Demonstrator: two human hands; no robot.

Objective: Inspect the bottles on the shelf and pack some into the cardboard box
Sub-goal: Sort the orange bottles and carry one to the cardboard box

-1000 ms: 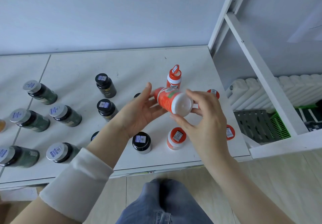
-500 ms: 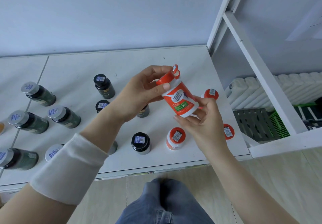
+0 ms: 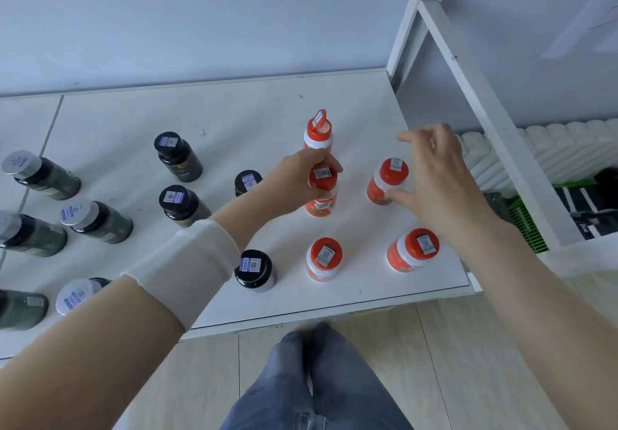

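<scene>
White shelf (image 3: 234,112), near its right edge: left hand (image 3: 294,179) grips an upright orange bottle (image 3: 321,195) by the cap, apparently seating it in its row; right hand (image 3: 434,175) open, empty, beside a neighbouring bottle (image 3: 386,180).

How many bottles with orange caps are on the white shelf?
5 orange-capped bottles: back one with flipped-open cap, one under the left hand, one by the right hand, front-middle, front-right. None seems hidden.
</scene>
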